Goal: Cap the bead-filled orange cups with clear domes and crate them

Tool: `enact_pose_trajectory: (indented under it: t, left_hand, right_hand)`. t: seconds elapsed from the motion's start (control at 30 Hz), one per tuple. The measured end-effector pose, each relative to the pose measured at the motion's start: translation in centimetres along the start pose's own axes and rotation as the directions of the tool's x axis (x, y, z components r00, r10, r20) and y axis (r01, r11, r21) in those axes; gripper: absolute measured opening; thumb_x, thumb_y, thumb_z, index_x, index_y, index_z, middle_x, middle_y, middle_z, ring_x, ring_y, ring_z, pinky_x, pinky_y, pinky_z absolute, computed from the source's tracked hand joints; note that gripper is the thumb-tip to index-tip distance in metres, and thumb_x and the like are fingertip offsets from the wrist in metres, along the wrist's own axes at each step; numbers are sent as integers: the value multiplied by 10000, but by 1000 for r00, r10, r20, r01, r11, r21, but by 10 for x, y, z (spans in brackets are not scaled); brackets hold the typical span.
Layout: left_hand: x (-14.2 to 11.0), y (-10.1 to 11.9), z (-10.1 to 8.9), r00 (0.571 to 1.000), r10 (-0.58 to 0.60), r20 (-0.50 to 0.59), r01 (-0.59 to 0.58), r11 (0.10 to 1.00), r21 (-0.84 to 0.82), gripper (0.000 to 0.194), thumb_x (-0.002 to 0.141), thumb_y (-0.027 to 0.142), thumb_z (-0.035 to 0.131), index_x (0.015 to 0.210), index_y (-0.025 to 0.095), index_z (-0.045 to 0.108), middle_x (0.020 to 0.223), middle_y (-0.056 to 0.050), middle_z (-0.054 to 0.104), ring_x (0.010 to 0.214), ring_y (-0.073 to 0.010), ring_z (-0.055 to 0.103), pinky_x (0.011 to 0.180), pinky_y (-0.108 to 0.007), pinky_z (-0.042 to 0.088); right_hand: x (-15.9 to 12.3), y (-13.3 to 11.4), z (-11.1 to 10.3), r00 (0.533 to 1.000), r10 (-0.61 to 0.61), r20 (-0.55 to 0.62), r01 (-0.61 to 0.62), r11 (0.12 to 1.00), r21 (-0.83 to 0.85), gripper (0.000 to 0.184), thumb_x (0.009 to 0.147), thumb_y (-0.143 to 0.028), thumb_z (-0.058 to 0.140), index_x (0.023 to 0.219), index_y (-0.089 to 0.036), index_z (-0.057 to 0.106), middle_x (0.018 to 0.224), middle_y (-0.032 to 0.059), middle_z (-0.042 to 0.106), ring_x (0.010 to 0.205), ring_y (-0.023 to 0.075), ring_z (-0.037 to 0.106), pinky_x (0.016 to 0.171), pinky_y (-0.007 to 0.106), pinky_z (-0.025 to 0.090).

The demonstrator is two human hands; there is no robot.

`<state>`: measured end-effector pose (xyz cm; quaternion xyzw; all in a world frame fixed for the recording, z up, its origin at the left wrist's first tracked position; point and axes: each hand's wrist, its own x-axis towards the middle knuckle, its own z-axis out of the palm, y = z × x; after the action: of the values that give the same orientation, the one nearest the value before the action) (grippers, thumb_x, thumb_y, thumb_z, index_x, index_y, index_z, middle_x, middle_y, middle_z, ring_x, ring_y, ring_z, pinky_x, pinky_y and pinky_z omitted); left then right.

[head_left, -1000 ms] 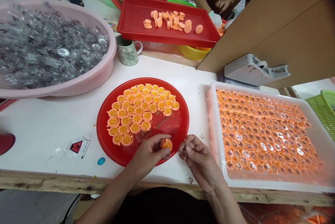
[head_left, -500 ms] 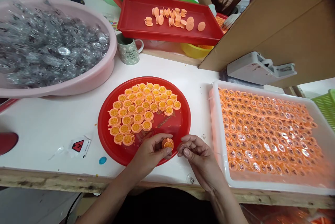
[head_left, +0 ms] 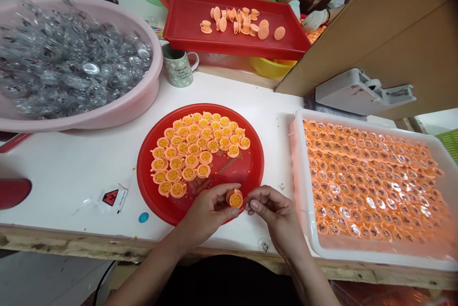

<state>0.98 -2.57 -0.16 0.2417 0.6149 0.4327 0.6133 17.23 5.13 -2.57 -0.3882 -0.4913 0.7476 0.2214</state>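
My left hand (head_left: 211,208) pinches a small orange toy teacup (head_left: 235,199) with a saucer over the front right of a round red tray (head_left: 246,172). The cup's open top, with yellow inside, faces me. Just to its right, my right hand (head_left: 270,208) is closed, fingertips together, on a small clear plastic piece (head_left: 247,202) whose exact kind I cannot make out. Several matching teacups (head_left: 191,147) with yellow insides stand packed on the left and back of the tray. A small clear plastic piece (head_left: 264,244) lies on the table below my right hand.
On the right is a white bin (head_left: 304,191) with rows of capped orange cups. A pink basin (head_left: 143,94) of clear-wrapped pieces stands left. Behind are a mug (head_left: 178,68), a red tray (head_left: 182,34) with loose cups, a cardboard panel (head_left: 379,39), and a person's gloved hand (head_left: 315,20).
My right hand has turned and brought its clear piece closer to the teacup in my left hand. At the back, the other person's gloved hands have moved.
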Motion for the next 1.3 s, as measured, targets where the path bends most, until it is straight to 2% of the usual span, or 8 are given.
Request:
enact_pose_trajectory:
  t: [0.17, 0.27, 0.4, 0.53, 0.7, 0.83, 1.07, 1.3]
  left_hand:
    - [-3, -1, 5, 999, -37, 26, 38, 998, -42, 524, 761, 164, 669, 1276, 133, 576, 1071, -86, 709, 1000, -250, 663, 893, -370, 539]
    - [-2, -7, 6, 998, 60, -22, -58, 995, 82, 438, 787, 154, 635, 1225, 179, 631, 1162, -84, 690, 1111, -272, 619, 956, -388, 508]
    - [0, -13, 8, 983, 183, 5, -179, 952, 249, 358, 822, 160, 593, 1167, 220, 667, 1193, -71, 679, 1159, -265, 595, 1013, -394, 471]
    - [1, -15, 12, 966, 259, -3, -241, 901, 361, 378, 853, 172, 569, 1227, 202, 618, 1258, -86, 644, 1158, -244, 594, 1023, -395, 465]
    - [0, -16, 15, 939, 344, 17, -323, 862, 392, 327, 896, 118, 489, 1170, 218, 635, 1221, -62, 662, 1118, -193, 616, 990, -335, 487]
    - [-2, -15, 15, 918, 389, -80, -331, 861, 387, 436, 854, 99, 560, 1258, 264, 564, 1214, -14, 666, 1116, -171, 614, 979, -298, 485]
    - [-5, -5, 17, 898, 414, -149, -370, 894, 254, 258, 815, 75, 599, 1018, 219, 667, 934, 17, 722, 862, -118, 670, 793, -192, 532]
    - [-2, -12, 17, 860, 475, -185, -419, 865, 276, 241, 851, 134, 555, 1052, 220, 656, 1019, -21, 723, 937, -153, 683, 852, -243, 546]
  right_hand:
    - [4, 0, 4, 1000, 25, -14, -26, 995, -98, 69, 773, -245, 745, 800, -200, 699, 704, 6, 694, 623, 135, 617, 598, 257, 483]
    - [4, 0, 5, 997, -39, -67, 21, 970, -244, 37, 775, -221, 732, 805, -213, 712, 747, 8, 701, 677, 151, 639, 648, 274, 506]
    - [3, -2, 6, 986, -160, -50, 119, 878, -464, 29, 797, -207, 707, 787, -225, 727, 787, 19, 707, 740, 172, 660, 692, 285, 521]
    - [0, -4, 8, 950, -311, -15, 248, 783, -571, 88, 832, -155, 654, 802, -220, 705, 767, 3, 698, 706, 148, 660, 667, 254, 525]
    - [-4, -3, 9, 912, -410, -29, 287, 685, -670, 144, 822, -99, 672, 875, -233, 657, 779, -35, 700, 700, 114, 661, 655, 202, 515]
    - [-6, -4, 8, 865, -502, -4, 354, 617, -703, 148, 816, -102, 693, 882, -225, 645, 780, -36, 686, 697, 108, 652, 642, 193, 505]
    - [-10, -8, 10, 842, -539, 7, 428, 662, -615, 139, 849, -78, 649, 860, -215, 671, 779, -12, 667, 701, 127, 636, 654, 238, 506]
    - [-4, 0, 11, 858, -513, -10, 409, 695, -591, 301, 863, -114, 621, 1141, -229, 606, 999, 47, 605, 866, 165, 615, 743, 288, 518]
